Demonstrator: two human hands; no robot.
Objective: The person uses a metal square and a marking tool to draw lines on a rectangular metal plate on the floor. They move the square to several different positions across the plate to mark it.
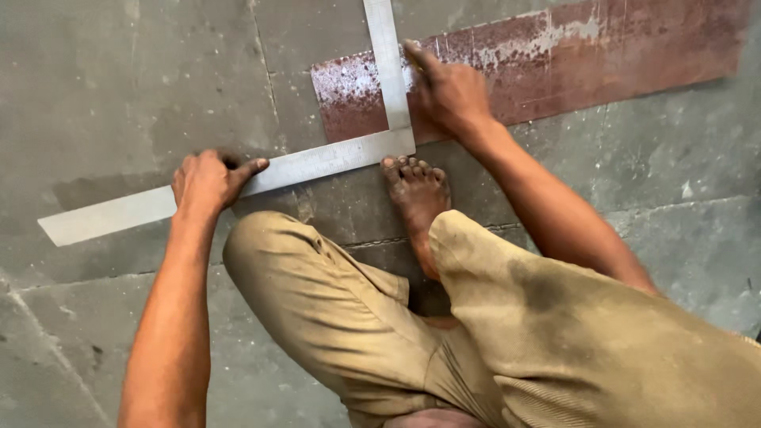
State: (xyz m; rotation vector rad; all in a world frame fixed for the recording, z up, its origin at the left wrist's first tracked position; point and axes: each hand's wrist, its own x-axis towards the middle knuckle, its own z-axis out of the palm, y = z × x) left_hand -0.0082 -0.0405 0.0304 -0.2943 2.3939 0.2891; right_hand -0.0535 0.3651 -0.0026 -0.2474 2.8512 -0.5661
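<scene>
A: What surface carries the work?
B: A grey concrete floor [119, 87], stained and crossed by thin joint lines. No wall or furniture shows.

A: What lies on it?
B: A rusty, reddish steel strip [602, 47] runs from the centre toward the upper right. Over its left end lies a steel L-shaped square [317, 162]; the long arm extends to the lower left, the short arm crosses the strip.

A: And the hands?
B: The left hand [208, 181] presses flat on the long arm, fingers spread. The right hand [450, 91] rests on the strip beside the short arm, fingers pinched; whether it grips a marker cannot be told.

A: What crowds the view?
B: A bare foot [418, 194] just below the square's corner, and bent knees in tan trousers [555, 333] filling the foreground.
</scene>
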